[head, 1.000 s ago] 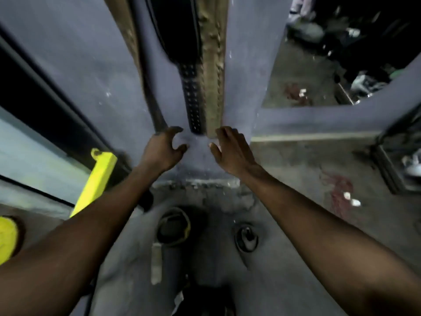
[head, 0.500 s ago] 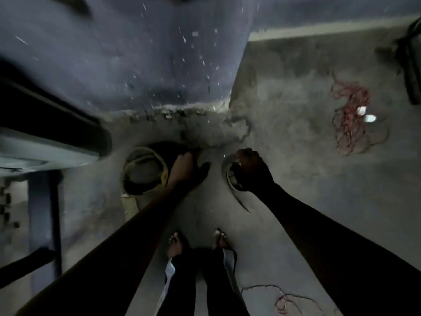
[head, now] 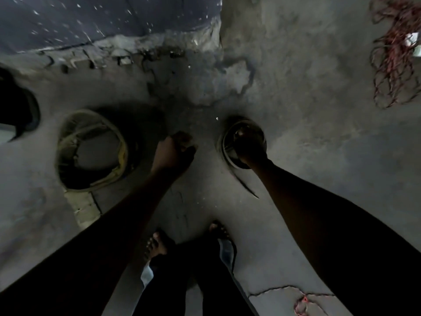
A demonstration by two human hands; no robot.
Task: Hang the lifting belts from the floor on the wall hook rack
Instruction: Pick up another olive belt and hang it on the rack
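Your right hand [head: 247, 148] sits on the small, dark coiled belt [head: 227, 153] lying on the rough, cracked concrete floor [head: 307, 137], its thin tail trailing toward your feet; the fingers are hidden in shadow, so I cannot tell whether they grip it. Your left hand [head: 174, 151] hovers over bare floor between the two coils, fingers curled together around nothing. The larger tan belt [head: 91, 149], a wide frayed loop with yellowed edging, lies well to its left, untouched.

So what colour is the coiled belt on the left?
Tan, yellowish edging, in the head view: coiled belt.
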